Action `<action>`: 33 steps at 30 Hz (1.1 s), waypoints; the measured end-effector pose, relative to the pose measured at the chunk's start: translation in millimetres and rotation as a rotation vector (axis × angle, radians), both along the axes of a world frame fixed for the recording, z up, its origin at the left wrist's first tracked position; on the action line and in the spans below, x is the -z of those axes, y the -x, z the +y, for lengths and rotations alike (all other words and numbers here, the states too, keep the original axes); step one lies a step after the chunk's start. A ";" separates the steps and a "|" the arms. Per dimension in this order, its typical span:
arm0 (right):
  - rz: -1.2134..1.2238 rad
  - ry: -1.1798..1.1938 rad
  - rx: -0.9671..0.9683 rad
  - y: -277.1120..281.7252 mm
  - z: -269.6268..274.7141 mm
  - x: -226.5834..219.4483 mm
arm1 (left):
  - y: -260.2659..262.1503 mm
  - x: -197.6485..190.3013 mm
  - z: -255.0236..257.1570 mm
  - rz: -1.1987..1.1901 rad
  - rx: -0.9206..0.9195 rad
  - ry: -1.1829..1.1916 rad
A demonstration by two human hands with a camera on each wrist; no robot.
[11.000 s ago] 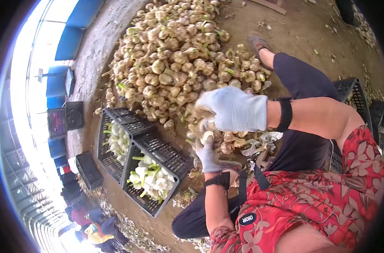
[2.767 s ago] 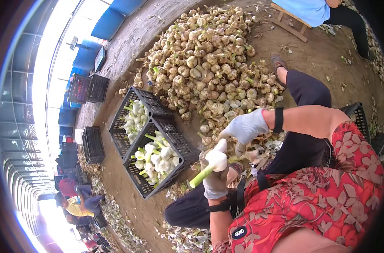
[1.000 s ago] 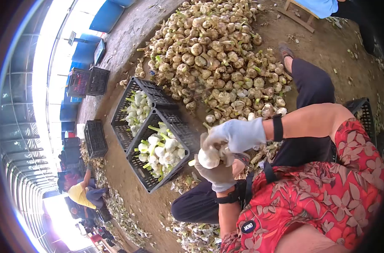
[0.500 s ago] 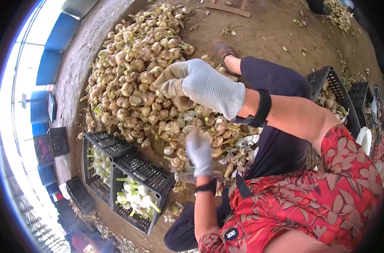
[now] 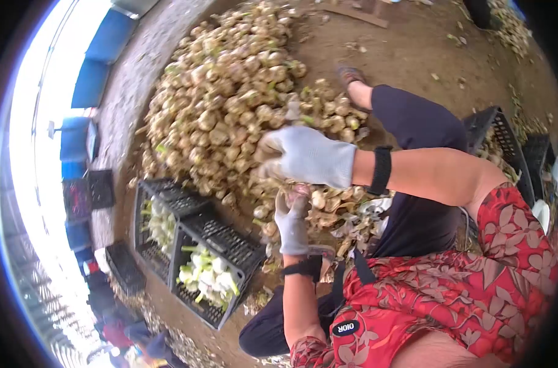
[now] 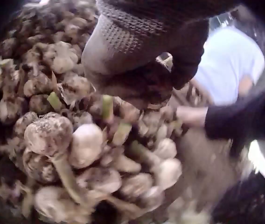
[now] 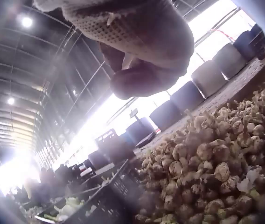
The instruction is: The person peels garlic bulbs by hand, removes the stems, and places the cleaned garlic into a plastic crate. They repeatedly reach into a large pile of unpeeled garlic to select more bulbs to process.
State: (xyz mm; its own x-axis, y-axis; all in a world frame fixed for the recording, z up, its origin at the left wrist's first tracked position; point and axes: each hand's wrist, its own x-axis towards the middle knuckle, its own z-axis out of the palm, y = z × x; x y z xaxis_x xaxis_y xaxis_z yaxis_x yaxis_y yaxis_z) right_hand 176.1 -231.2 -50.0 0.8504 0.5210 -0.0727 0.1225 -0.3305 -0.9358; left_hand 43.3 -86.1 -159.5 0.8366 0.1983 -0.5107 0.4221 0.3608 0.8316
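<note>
In the head view my left hand point(image 5: 291, 228), in a grey-white glove, grips a purplish garlic bulb point(image 5: 300, 191). The left wrist view shows that gloved hand point(image 6: 144, 51) closed round the bulb, most of which is hidden in the fingers. My right hand point(image 5: 313, 156), gloved too, is just above with fingers curled. From the right wrist, the thumb and fingers of this hand point(image 7: 142, 56) pinch a small pale sliver point(image 7: 129, 60). Behind both hands lies a big heap of unpeeled garlic point(image 5: 224, 104). A blurred greyish scrap point(image 5: 293, 110) shows over the heap.
Two black crates with peeled, green-stemmed garlic stand at the left, the nearer crate point(image 5: 221, 242) beside the farther one point(image 5: 153, 227). Loose skins point(image 5: 346, 214) lie by my legs. Another black crate point(image 5: 503, 138) is at the right. A wooden frame point(image 5: 355, 13) lies at the top.
Earlier my hands held a white peeled bulb, now gone from them. Half a second ago they were apart, the left blurred; now they are close together, and the left grips a purplish bulb.
</note>
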 end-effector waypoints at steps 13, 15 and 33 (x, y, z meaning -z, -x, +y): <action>0.084 -0.031 -0.507 70.5 51.4 -8.0 | 83.1 -105.2 0.3 -0.345 -0.341 -0.655; 0.254 -0.141 -0.542 68.2 48.6 -15.2 | 87.3 -110.6 0.9 -0.363 -0.345 -0.439; 0.110 -0.198 -0.522 47.0 16.6 -26.2 | 63.8 -121.9 -21.7 -0.364 -0.281 -0.427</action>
State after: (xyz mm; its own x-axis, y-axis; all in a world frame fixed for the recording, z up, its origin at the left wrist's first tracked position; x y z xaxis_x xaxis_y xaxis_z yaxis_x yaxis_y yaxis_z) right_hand 129.1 -214.6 -23.8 0.4696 0.8828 -0.0049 0.1208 -0.0697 -0.9902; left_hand -20.6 -107.9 -37.6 0.8281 0.5597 -0.0299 0.0218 0.0211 0.9995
